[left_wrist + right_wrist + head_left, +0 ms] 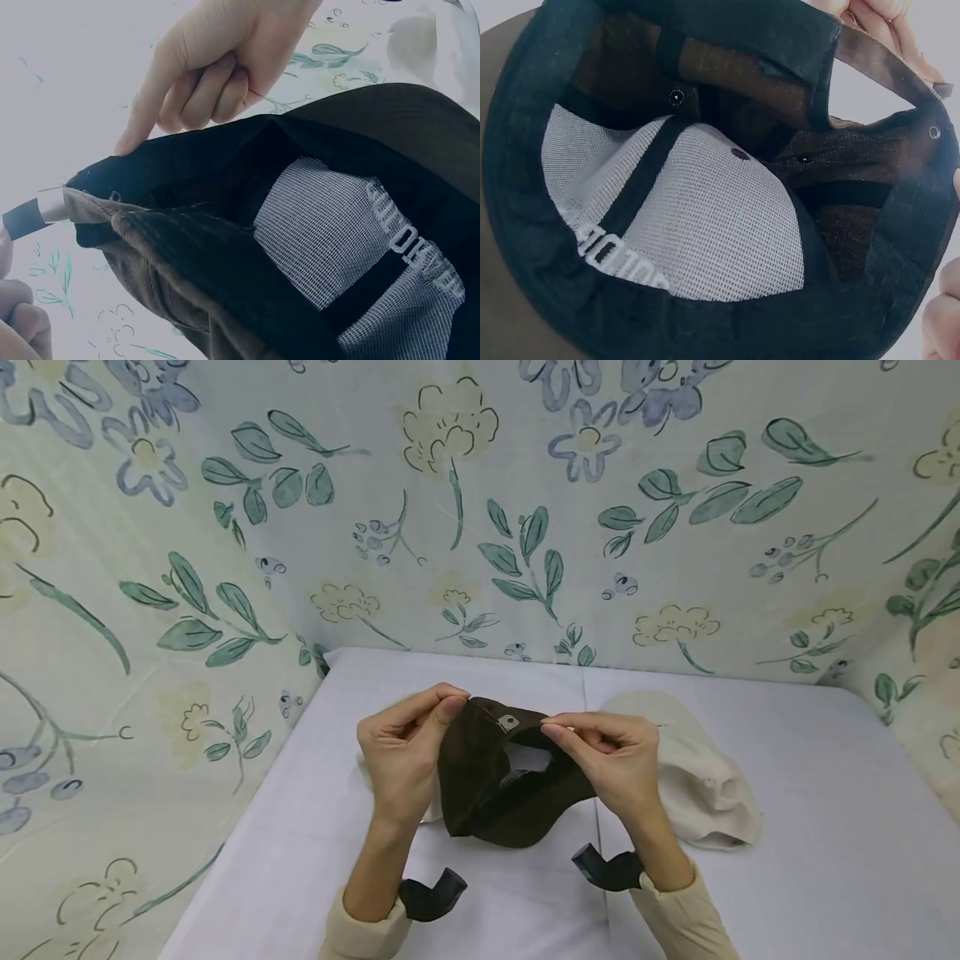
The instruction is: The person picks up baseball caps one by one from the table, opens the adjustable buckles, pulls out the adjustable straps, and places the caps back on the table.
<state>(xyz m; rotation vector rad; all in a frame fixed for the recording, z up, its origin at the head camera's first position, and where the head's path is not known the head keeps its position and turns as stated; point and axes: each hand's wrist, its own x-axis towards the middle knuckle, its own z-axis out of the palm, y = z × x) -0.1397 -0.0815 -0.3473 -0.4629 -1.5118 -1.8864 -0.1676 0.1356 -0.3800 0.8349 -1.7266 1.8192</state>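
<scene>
A dark brown cap (472,760) is held up over the table, its opening and back strap toward the head camera. The left hand (405,752) pinches the cap's edge at the upper left, and the right hand (611,756) pinches the strap side, right of a small metal buckle (508,723). In the left wrist view a hand (217,67) has its index finger on the dark inner band, other fingers curled. White mesh lining (307,232) with raised white letters shows inside the cap. The right wrist view looks into the same lining (727,217) and the strap (881,67).
A cream cap (705,777) lies on the white-covered table (825,827) to the right. Another pale item (367,768) is partly hidden behind the left hand. Floral cloth (450,585) hangs behind and at the sides. Dark bands with camera mounts are on both wrists.
</scene>
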